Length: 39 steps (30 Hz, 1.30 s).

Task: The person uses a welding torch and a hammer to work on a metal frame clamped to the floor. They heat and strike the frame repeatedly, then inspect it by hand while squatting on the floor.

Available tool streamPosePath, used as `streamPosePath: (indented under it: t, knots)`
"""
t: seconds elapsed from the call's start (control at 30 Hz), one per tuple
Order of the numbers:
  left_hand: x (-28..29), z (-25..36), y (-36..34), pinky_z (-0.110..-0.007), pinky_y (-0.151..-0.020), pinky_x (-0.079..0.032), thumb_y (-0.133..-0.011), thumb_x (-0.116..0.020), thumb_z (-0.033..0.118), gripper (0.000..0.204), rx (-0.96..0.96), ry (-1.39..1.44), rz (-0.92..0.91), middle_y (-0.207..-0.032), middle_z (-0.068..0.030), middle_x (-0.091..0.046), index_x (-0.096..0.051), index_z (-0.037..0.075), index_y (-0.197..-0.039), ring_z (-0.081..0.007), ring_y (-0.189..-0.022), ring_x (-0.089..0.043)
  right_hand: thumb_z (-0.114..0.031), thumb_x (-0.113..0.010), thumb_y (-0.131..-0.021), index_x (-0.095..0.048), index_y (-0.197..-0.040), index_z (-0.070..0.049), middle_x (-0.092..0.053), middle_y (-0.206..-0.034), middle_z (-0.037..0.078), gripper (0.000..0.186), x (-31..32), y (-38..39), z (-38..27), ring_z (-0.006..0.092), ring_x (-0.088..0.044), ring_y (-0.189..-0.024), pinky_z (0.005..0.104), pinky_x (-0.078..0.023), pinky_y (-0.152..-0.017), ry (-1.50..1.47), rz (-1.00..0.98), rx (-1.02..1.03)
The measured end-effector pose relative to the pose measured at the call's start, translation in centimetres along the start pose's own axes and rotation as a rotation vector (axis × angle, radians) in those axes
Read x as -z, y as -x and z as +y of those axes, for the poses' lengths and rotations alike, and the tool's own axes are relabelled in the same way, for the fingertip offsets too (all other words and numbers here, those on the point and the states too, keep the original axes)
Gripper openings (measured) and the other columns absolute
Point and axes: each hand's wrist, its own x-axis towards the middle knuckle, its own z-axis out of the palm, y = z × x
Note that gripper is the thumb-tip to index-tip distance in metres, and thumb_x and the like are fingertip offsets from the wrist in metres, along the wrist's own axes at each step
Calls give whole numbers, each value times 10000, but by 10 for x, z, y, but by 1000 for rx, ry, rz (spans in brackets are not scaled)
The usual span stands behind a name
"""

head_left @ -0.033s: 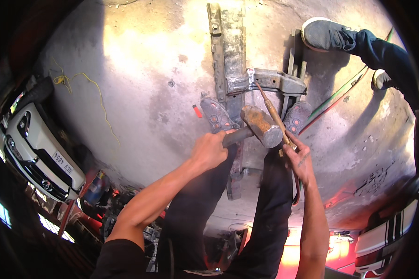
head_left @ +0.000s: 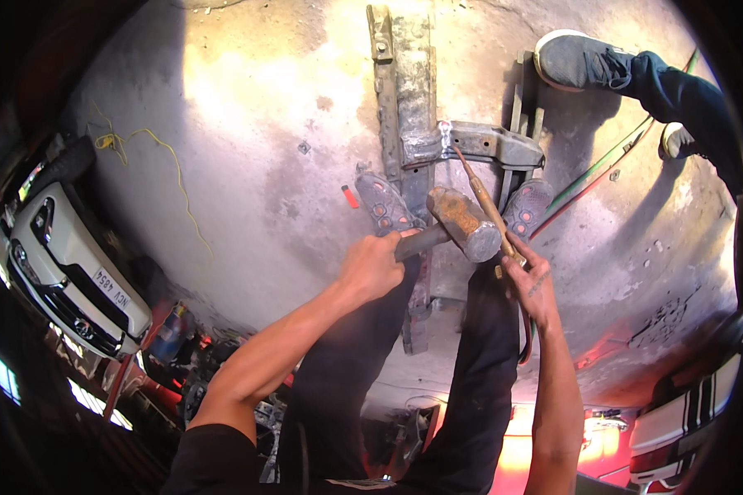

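My left hand (head_left: 373, 266) is closed round the dark handle of a sledgehammer (head_left: 462, 221), whose rusty, blocky head hangs above the metalwork between my feet. My right hand (head_left: 528, 279) grips the lower end of a brass-coloured gas torch (head_left: 485, 196). The torch slants up and left, passing beside the hammer head. Its thin tip ends close to a bright whitish spot (head_left: 446, 136) on a grey steel bracket (head_left: 495, 144). That bracket juts rightward from a long, worn steel beam (head_left: 415, 74) lying on the floor. No flame can be made out at the tip.
A person's shoe (head_left: 582, 62) stands at the upper right, near metal bars (head_left: 522, 95). Green and red hoses (head_left: 590, 172) cross the floor there. An orange-red object (head_left: 349, 196) lies left of my foot. Farther left are a yellow cord (head_left: 169, 157) and a white car front (head_left: 74, 264).
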Motion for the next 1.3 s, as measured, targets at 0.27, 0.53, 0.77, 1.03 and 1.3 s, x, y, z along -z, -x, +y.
streamPosePath:
  t: [0.27, 0.53, 0.77, 1.03, 1.3]
  knots:
    - [8, 1, -6, -561, -774, -558, -766, -707, 83, 322, -2, -47, -52, -798, -282, -705, -681, -25, -1068, -502, -814, -701, -177, -667, -997, -600, -1508, -68, -689, -785, 45, 527, -1, -5, -2, 102, -563, -518, 283, -469, -491, 25, 0, -30]
    - [21, 75, 52, -526, -645, -538, -727, -742, 130, 292, -463, 89, -106, -705, -185, -650, -570, 29, -940, -428, -698, -684, -187, -666, -983, -605, -1499, -52, -658, -762, 20, 536, -2, -25, 39, 100, -569, -528, 281, -481, -494, 390, 124, 390]
    - [21, 170, 49, -409, -565, -500, -767, -657, 204, 155, -1107, 244, 95, -647, -52, -546, -555, 100, -821, -267, -600, -637, -165, -666, -953, -625, -1478, -38, -628, -733, 18, 542, 5, -14, 6, 94, -545, -521, 276, -458, -495, 43, 12, 47]
    - [15, -101, -121, -554, -715, -572, -773, -712, 162, 224, -212, -423, 57, -769, -256, -708, -696, 29, -952, -464, -769, -712, -157, -686, -950, -626, -1489, -75, -630, -738, 11, 548, 29, -24, 10, 93, -555, -523, 278, -460, -504, 52, 5, -17]
    - [1, -97, -22, -529, -737, -569, -745, -671, 102, 210, -51, -342, -82, -751, -268, -703, -701, 3, -927, -458, -763, -712, -156, -701, -965, -627, -1491, -92, -653, -765, -1, 535, 17, 4, 2, 86, -560, -530, 268, -466, -506, -59, -6, -76]
